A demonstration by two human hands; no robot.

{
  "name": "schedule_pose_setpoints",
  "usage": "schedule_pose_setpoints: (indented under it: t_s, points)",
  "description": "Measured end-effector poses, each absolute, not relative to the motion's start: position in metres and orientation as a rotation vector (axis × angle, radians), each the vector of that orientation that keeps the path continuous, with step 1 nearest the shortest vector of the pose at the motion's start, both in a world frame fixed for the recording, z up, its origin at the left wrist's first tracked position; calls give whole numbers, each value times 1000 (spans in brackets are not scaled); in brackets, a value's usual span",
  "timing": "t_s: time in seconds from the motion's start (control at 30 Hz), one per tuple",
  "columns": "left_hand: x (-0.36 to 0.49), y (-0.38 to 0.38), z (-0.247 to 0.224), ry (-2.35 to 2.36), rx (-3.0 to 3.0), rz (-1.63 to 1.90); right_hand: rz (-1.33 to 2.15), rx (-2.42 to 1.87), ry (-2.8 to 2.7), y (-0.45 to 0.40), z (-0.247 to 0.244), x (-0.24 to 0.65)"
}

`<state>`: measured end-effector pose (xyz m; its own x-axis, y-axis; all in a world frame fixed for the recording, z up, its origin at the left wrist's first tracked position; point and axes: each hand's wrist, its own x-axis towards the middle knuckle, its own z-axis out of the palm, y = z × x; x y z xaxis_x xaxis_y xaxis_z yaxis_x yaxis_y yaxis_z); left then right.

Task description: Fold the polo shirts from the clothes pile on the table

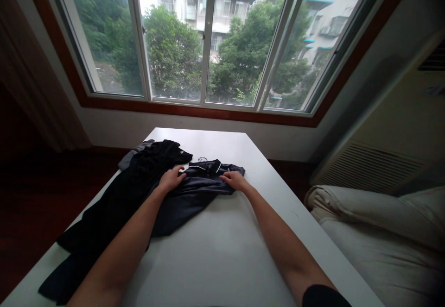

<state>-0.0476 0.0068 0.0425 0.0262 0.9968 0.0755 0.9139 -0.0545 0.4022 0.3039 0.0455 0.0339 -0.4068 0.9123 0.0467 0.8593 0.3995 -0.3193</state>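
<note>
Desk: white top shows right of and nearer than the shirt, so that side gives the most room. Far edge faces the window wall; sofa sits off the right edge. Black clothes run along the left side, grey cloth at the left edge. Dark shirt lies toward the far end, collar away from the person, body creased, left part meeting the black clothes. Step: both hands at its upper part, either side of the collar. Handling calls for light, even tension. Left hand: thumb and forefinger parted. Right hand: fingertips close together on cloth, can't tell if pinching.
</note>
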Motion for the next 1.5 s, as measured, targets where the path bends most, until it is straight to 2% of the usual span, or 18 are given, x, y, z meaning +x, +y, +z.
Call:
schedule_pose_setpoints:
  t_s: [0.2, 0.37, 0.57, 0.73, 1.1, 1.33, 1.5]
  points:
    - [-59, 12, 34, 2121, 2062, 346, 21, -1947, -2217, 57, 33, 338]
    - [-59, 17, 27, 2146, 2073, 320, -62, -2209, -1894, 63, 29, 374]
    - [-35, 28, 24, 2102, 2301, 386, -245, -1965, -2033, 59, 23, 362]
    - [-37, 52, 30, 1967, 2498, 278, -135, -1744, -2216, 59, 19, 338]
    - [-59, 95, 25, 2141, 2284, 312, 170, -1896, -2339, 74, 9, 342]
    - [-33, 92, 30, 1829, 2352, 324, -25, -2024, -2173, 104, 19, 344]
    - [-31, 94, 31, 1610, 2269, 291, 144, -1988, -2302, 125, 34, 350]
